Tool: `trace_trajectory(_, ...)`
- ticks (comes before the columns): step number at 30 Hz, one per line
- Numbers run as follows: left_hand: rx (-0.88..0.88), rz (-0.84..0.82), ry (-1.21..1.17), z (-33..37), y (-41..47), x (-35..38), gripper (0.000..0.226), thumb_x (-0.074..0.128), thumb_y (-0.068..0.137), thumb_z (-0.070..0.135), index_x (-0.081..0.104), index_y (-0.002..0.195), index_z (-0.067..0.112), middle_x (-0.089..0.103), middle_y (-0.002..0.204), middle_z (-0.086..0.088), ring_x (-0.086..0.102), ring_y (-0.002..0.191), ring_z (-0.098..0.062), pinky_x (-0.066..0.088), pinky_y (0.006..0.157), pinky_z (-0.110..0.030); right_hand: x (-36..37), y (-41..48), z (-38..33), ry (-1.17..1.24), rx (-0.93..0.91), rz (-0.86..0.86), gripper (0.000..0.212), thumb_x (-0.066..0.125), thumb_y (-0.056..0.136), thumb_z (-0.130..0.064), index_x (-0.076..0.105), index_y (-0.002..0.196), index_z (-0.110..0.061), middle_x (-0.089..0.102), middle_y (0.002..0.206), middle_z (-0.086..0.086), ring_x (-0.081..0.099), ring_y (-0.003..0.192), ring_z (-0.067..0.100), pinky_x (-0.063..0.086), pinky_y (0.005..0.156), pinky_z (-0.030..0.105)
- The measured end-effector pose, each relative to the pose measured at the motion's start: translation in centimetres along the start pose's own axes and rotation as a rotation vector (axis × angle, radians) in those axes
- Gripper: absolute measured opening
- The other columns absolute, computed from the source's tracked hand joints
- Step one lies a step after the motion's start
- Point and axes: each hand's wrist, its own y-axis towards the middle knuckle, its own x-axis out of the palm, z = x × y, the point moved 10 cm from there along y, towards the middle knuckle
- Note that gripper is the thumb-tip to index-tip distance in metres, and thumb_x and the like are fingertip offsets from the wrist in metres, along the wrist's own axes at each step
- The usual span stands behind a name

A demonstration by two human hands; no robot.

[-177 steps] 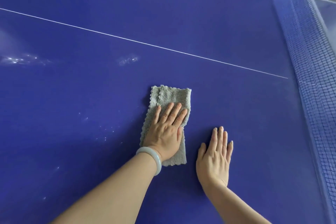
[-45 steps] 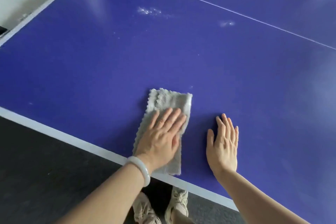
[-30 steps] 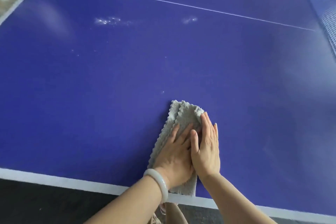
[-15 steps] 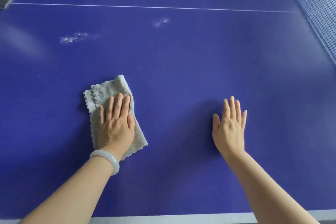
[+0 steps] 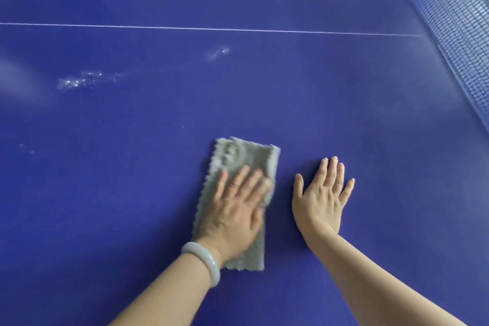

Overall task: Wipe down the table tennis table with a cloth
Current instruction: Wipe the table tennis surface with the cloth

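A folded grey cloth [image 5: 243, 156] lies flat on the blue table tennis table [image 5: 370, 114]. My left hand [image 5: 235, 209], with a pale bangle on the wrist, presses on the cloth with straight spread fingers. My right hand [image 5: 320, 198] rests flat on the bare table just right of the cloth, fingers straight, holding nothing. Whitish wet smears [image 5: 79, 81] and a smaller smear [image 5: 218, 52] show on the surface farther away to the left.
A thin white centre line [image 5: 211, 29] crosses the table beyond the smears. The dark net [image 5: 449, 13] runs along the right side. A strip of pale floor shows at the top left corner.
My left hand has slid the cloth rightward across the table until it lies close beside my right hand. The right hand has stayed flat on the table.
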Motion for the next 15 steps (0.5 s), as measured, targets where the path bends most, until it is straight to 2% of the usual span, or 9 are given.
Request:
trace_trajectory(3,-0.31,0.037,0.021,-8.5,-0.9,-1.2,0.06,0.021,0.096,0.041,0.03,0.153,0.027,0.023,0.161,0.005,0.018,0.15,-0.02,0.014,0.119,-0.054,0.1,-0.1,-0.1,-0.065,-0.005,-0.02,0.078,0.012,0.098,-0.053,-0.008,0.157,-0.007,-0.012,0.166,0.007,-0.017,0.152,0.022,-0.015,0.121,0.049)
trace_trajectory(5,-0.437,0.06,0.035,-12.2,-3.5,-1.7,0.06,0.021,0.097,0.04,0.031,0.153,0.022,0.025,0.16,0.001,0.021,0.149,-0.023,0.019,0.118,-0.055,0.2,-0.1,-0.4,-0.079,-0.003,-0.032,0.078,0.011,0.098,-0.053,-0.011,0.156,-0.005,-0.013,0.166,0.009,-0.018,0.152,0.024,-0.014,0.121,0.052)
trace_trajectory(7,-0.533,0.076,0.024,-13.4,-6.8,-1.4,0.06,0.021,0.097,0.038,0.034,0.152,0.017,0.027,0.16,-0.002,0.025,0.147,-0.026,0.023,0.116,-0.057,0.2,-0.1,-0.5,-0.087,-0.001,-0.032,0.078,0.011,0.098,-0.052,-0.011,0.155,-0.004,-0.012,0.166,0.01,-0.016,0.152,0.025,-0.012,0.121,0.053)
trace_trajectory(9,-0.625,0.087,0.006,-11.5,-9.5,-0.7,0.06,0.023,0.097,0.037,0.035,0.151,0.015,0.028,0.159,-0.004,0.027,0.146,-0.029,0.026,0.114,-0.059,0.2,-0.2,-0.5,-0.107,-0.002,-0.021,0.078,0.012,0.098,-0.052,-0.01,0.155,-0.003,-0.011,0.166,0.011,-0.015,0.153,0.026,-0.01,0.121,0.053)
trace_trajectory(11,-0.574,0.076,-0.042,-6.6,-9.8,0.3,0.06,0.03,0.094,0.036,0.038,0.15,0.014,0.031,0.158,-0.005,0.031,0.144,-0.031,0.028,0.112,-0.06,0.0,-0.2,-0.6,-0.101,-0.003,-0.006,0.078,0.016,0.098,-0.052,-0.006,0.156,-0.002,-0.007,0.166,0.011,-0.012,0.153,0.026,-0.01,0.121,0.053)
trace_trajectory(15,-0.21,0.066,-0.083,2.4,-4.9,0.5,0.064,0.041,0.09,0.039,0.036,0.151,0.019,0.026,0.161,0.0,0.028,0.146,-0.028,0.027,0.11,-0.059,-0.3,-0.3,-0.7,-0.091,0.001,-0.003,0.078,0.022,0.099,-0.05,0.0,0.156,-0.002,-0.003,0.166,0.011,-0.01,0.153,0.026,-0.009,0.121,0.053)
